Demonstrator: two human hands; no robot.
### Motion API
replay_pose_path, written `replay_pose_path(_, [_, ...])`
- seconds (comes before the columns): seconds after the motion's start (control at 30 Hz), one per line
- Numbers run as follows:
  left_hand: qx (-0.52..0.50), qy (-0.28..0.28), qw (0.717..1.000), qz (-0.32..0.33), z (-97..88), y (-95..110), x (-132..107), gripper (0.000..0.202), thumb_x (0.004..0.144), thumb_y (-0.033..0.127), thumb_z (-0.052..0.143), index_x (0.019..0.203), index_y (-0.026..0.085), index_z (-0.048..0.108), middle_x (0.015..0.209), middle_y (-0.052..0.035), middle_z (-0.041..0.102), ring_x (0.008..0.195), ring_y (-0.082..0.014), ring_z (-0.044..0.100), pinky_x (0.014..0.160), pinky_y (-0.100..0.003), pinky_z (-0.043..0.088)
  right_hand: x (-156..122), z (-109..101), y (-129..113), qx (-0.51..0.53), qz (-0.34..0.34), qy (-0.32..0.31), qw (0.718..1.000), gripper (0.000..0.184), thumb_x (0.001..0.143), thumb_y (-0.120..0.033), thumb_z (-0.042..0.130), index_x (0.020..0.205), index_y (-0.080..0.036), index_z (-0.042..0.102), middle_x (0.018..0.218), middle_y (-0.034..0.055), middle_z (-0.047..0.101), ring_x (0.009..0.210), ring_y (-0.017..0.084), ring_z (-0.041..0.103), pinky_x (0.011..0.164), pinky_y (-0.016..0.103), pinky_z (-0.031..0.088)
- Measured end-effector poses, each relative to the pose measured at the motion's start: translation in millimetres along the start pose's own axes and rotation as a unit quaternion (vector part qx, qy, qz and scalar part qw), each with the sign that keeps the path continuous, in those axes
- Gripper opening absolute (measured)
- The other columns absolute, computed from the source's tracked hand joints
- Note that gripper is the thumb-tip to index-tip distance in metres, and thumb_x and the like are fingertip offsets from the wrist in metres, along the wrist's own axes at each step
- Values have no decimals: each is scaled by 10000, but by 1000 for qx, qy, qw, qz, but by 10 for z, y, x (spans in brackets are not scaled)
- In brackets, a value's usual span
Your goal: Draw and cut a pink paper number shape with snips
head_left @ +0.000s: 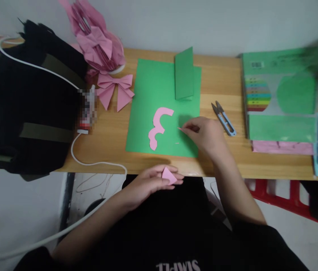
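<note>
My left hand (154, 180) is below the desk's front edge, fingers closed on a small folded pink paper triangle (169, 175). My right hand (204, 133) rests on the green paper sheet (153, 86), fingers pinched on a tiny pink sliver (180, 129). A scalloped pink paper offcut (158, 126) lies on the sheet to the left of that hand. A folded green card (184, 73) stands at the sheet's far edge. Small blue-handled snips (224, 118) lie on the wood just right of my right hand.
A black bag (31, 101) with a white cable (91, 162) fills the desk's left side. A pink paper bow (116, 90) and a pile of pink paper (96, 37) lie behind it. A pack of coloured paper (280, 98) lies at the right.
</note>
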State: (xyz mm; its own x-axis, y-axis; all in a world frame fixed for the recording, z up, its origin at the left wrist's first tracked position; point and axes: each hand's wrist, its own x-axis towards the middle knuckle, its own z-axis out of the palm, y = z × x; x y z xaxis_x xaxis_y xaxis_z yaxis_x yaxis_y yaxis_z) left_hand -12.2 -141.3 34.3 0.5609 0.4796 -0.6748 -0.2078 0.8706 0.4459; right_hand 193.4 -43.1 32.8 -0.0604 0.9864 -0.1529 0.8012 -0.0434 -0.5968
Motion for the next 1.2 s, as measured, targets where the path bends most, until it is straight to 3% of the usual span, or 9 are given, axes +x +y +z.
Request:
replay_pose_path(0.1, [5, -29, 999, -43, -67, -117, -63, 383, 758, 221, 748, 1136, 164, 714, 1186, -121, 761, 1145, -247, 706, 1023, -373, 480, -16, -3, -4, -7, -12, -12, 1000, 51, 789, -173, 751, 742, -157, 762, 686, 48, 711, 602, 163, 594, 606, 289, 407])
replay_pose_path(0.23, [-28, -16, 997, -70, -122, -299, -49, 382, 711, 209, 791, 1083, 134, 740, 1164, -140, 764, 1120, -250, 706, 1032, -377, 468, -75, 17, 0, -10, -37, -32, 999, 42, 790, -154, 756, 750, -158, 767, 723, 52, 715, 627, 166, 602, 622, 293, 413])
replay_pose_path(0.47, [-78, 15, 997, -26, -155, -539, 114, 340, 636, 198, 820, 964, 132, 760, 986, -101, 804, 972, -205, 744, 928, -315, 520, -328, 97, -11, 2, -90, -74, 993, 104, 831, -125, 696, 768, -180, 756, 765, 37, 703, 663, 151, 602, 654, 284, 440])
replay_pose_path(0.7, [-89, 4, 996, 5, -159, -571, 170, 325, 643, 195, 796, 955, 107, 768, 982, -125, 804, 943, -220, 757, 865, -301, 548, -506, 156, -3, 7, -106, -82, 991, 142, 843, -92, 630, 810, -178, 737, 806, 35, 681, 674, 143, 608, 656, 270, 450])
replay_pose_path(1.07, [-85, -10, 996, 26, -196, -600, 153, 302, 717, 214, 740, 997, 100, 747, 1019, -146, 793, 1015, -255, 742, 963, -369, 515, -489, 194, -47, -34, -111, -103, 988, 71, 824, -123, 649, 802, -166, 701, 797, 37, 619, 672, 140, 563, 665, 270, 429])
replay_pose_path(1.2, [-82, -16, 996, 26, -205, -609, 126, 290, 731, 224, 735, 997, 109, 745, 1022, -139, 793, 996, -244, 748, 936, -351, 523, -474, 169, -76, -53, -120, -128, 983, 93, 851, -129, 632, 781, -161, 686, 777, 35, 620, 666, 138, 546, 659, 275, 402])
